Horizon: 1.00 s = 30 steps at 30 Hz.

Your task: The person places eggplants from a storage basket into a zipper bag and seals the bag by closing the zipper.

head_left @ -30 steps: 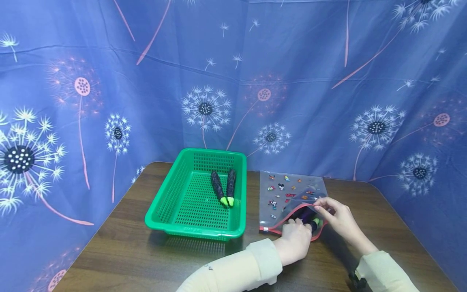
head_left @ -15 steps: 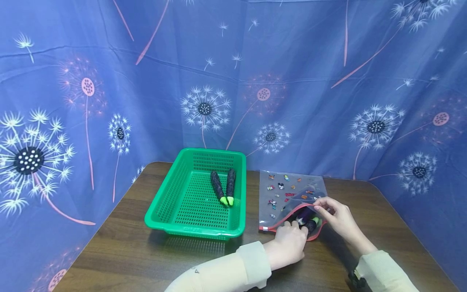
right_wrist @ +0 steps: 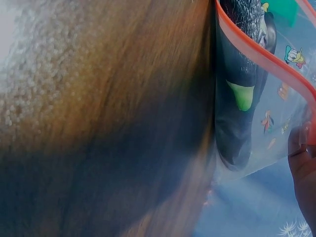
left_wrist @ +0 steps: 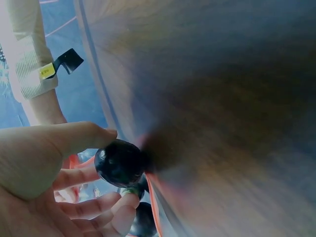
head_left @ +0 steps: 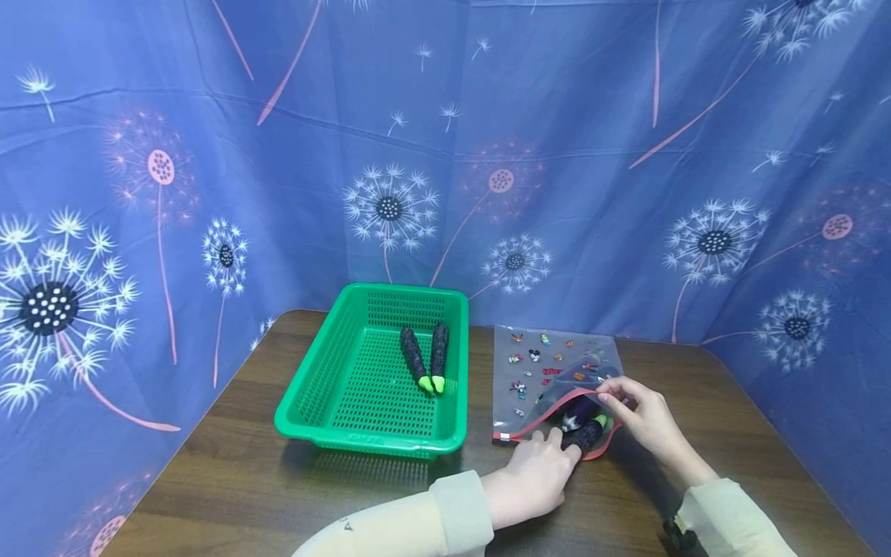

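My left hand [head_left: 532,481] grips the near end of a dark, bumpy, cucumber-shaped vegetable [head_left: 583,439] with a light-green tip, at the mouth of a clear zip bag [head_left: 510,387]. Thumb and fingers close round its glossy black end [left_wrist: 118,163] in the left wrist view. Pinching the bag's red upper rim, my right hand [head_left: 643,414] keeps the mouth raised. A purple eggplant [head_left: 580,410] lies deeper inside, partly hidden by the film. From the right wrist, the green tip [right_wrist: 242,96] shows inside the bag.
A green slotted basket [head_left: 376,443] stands left of the bag. Two dark bumpy vegetables with green tips, one [head_left: 413,352] leaning toward the other [head_left: 440,352], lie in its right side. The wooden table [head_left: 237,480] meets a blue patterned cloth [head_left: 445,139] behind.
My left hand has drawn back left and toward me, out of the bag's mouth, uncovering more of the eggplant and the dark vegetable. The right hand stays on the rim.
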{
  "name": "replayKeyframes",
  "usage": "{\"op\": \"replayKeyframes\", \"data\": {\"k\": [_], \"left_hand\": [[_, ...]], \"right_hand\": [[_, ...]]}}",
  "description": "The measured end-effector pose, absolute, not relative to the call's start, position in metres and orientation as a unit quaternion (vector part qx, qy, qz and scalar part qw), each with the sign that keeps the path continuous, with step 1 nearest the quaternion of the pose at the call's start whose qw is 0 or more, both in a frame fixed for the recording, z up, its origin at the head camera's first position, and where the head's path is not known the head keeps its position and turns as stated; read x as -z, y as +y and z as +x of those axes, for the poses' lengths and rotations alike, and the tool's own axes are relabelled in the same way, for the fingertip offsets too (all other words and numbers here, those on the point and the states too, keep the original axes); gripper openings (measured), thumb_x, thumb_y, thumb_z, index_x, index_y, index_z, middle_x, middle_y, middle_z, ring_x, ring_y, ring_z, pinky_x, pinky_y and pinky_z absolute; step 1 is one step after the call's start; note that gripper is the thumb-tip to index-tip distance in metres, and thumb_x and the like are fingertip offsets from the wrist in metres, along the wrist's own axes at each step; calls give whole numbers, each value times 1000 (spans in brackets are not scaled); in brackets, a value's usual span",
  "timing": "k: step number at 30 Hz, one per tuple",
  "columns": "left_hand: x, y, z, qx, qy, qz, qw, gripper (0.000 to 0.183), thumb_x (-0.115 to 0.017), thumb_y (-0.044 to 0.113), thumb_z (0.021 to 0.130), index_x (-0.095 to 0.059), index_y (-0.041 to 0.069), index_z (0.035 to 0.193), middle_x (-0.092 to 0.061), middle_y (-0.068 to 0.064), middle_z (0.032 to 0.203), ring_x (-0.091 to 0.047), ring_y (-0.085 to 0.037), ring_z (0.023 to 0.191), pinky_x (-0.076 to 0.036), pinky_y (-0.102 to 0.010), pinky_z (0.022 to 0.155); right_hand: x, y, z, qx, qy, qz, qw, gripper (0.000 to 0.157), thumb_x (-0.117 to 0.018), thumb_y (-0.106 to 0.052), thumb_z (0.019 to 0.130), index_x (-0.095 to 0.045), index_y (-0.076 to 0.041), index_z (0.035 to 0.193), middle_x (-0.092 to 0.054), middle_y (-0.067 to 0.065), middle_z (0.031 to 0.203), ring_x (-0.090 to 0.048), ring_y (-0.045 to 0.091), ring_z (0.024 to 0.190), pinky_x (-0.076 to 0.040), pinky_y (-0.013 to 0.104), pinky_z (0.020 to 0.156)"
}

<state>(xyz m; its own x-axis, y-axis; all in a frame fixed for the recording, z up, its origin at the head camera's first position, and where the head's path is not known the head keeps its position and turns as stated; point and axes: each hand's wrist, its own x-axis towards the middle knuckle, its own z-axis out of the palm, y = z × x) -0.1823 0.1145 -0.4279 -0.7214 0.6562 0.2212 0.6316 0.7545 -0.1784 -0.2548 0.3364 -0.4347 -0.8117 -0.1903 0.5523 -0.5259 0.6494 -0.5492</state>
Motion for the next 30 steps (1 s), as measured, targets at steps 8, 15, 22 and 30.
{"op": "replayKeyframes", "data": {"k": [8, 15, 22, 30], "left_hand": [[430, 109, -176, -42, -929, -344, 131, 43, -79, 42, 69, -57, 27, 104, -54, 1, 97, -52, -12, 71, -39, -25, 43], [437, 111, -174, -44, -925, -342, 162, 18, -67, 31, 83, -58, 28, 98, -53, 2, 91, -51, -10, 65, -36, -23, 40], [438, 112, -174, -47, -921, -343, 178, 15, -67, 29, 83, -59, 27, 96, -53, 2, 90, -51, -10, 63, -38, -22, 41], [439, 113, -174, -44, -923, -339, 179, 17, -69, 29, 82, -59, 27, 96, -53, 2, 90, -51, -10, 65, -37, -22, 41]], "right_hand": [[436, 337, -254, -366, -880, 195, 231, 15, -69, -5, 84, -65, -18, 90, -62, -9, 74, -51, 3, 57, -43, 22, 53], [436, 335, -254, -364, -882, 194, 229, 15, -68, -6, 84, -65, -19, 90, -62, -9, 75, -51, 4, 57, -43, 24, 53], [436, 336, -253, -365, -884, 189, 223, 14, -68, -7, 85, -65, -18, 91, -62, -8, 75, -52, 5, 58, -43, 23, 54], [434, 335, -252, -363, -884, 188, 227, 14, -69, -6, 84, -65, -18, 91, -62, -8, 76, -51, 5, 57, -42, 22, 53]]}}
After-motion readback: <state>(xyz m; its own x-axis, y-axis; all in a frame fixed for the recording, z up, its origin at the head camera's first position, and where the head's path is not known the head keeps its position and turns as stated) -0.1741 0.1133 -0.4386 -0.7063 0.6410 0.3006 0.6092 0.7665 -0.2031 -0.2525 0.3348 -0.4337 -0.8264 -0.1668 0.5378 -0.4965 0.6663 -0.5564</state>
